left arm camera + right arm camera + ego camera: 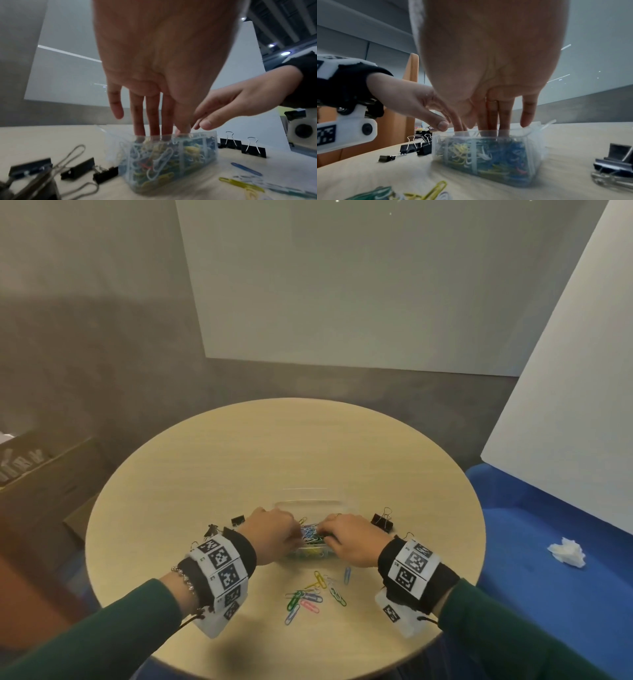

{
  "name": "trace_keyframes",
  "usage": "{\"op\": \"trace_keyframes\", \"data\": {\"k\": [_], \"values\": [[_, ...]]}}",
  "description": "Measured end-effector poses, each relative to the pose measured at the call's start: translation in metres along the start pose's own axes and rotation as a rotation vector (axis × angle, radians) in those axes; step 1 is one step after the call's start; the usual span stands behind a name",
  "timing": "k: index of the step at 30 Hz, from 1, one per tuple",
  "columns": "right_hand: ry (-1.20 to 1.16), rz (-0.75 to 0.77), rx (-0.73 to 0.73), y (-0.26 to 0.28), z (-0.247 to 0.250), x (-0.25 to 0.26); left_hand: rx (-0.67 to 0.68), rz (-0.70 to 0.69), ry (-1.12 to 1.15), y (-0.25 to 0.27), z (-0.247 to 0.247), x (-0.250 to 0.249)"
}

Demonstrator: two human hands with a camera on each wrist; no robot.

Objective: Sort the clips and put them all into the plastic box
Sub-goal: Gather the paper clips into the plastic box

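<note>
A clear plastic box (308,554) stands mid-table, packed with coloured paper clips in divided compartments (488,155). My left hand (291,534) and right hand (329,534) meet over it. Both dip fairly straight fingers into the clips, as the left wrist view (154,128) and right wrist view (493,121) show. Neither plainly pinches a clip. Several loose paper clips (308,597) lie on the table nearer to me. Black binder clips sit left of the box (236,521) and right of it (382,522).
The round wooden table (239,457) is bare behind the box. The box's clear lid (308,503) lies open at its far side. A crumpled tissue (567,551) rests on a blue seat at right. A cardboard box (30,460) stands at left.
</note>
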State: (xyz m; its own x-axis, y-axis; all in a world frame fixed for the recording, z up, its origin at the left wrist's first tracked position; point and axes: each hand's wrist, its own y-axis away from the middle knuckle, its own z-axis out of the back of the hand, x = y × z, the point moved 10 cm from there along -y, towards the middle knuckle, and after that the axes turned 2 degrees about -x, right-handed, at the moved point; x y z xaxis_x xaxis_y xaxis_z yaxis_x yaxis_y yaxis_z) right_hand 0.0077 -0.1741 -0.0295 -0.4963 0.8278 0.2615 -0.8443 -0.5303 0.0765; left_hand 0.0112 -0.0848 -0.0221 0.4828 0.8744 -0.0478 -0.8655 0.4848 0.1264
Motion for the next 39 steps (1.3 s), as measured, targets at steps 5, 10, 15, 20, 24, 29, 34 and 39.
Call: {"op": "trace_keyframes", "data": {"k": [5, 10, 15, 20, 24, 29, 34, 39], "values": [[-0.105, -0.001, -0.152, 0.012, 0.026, -0.002, -0.086, 0.027, -0.056, 0.008, 0.015, 0.004], [-0.225, 0.081, -0.252, 0.044, 0.033, 0.007, -0.180, -0.192, 0.152, 0.036, 0.016, -0.021], [-0.293, -0.121, -0.102, 0.064, -0.012, -0.022, -0.010, -0.154, 0.299, 0.057, -0.016, -0.024], [-0.257, -0.314, -0.016, 0.063, -0.036, -0.039, 0.172, -0.036, 0.360, 0.056, -0.049, -0.017], [-0.252, -0.242, 0.093, 0.055, -0.047, -0.013, 0.155, -0.033, 0.386, 0.046, -0.050, -0.025], [-0.277, -0.155, 0.046, 0.048, -0.045, 0.005, 0.087, -0.064, 0.344, 0.037, -0.050, -0.040], [-0.311, -0.123, -0.012, 0.049, -0.036, 0.010, 0.051, -0.055, 0.326, 0.030, -0.050, -0.045], [-0.278, -0.159, 0.000, 0.052, -0.038, 0.003, 0.063, -0.042, 0.341, 0.026, -0.052, -0.046]]}}
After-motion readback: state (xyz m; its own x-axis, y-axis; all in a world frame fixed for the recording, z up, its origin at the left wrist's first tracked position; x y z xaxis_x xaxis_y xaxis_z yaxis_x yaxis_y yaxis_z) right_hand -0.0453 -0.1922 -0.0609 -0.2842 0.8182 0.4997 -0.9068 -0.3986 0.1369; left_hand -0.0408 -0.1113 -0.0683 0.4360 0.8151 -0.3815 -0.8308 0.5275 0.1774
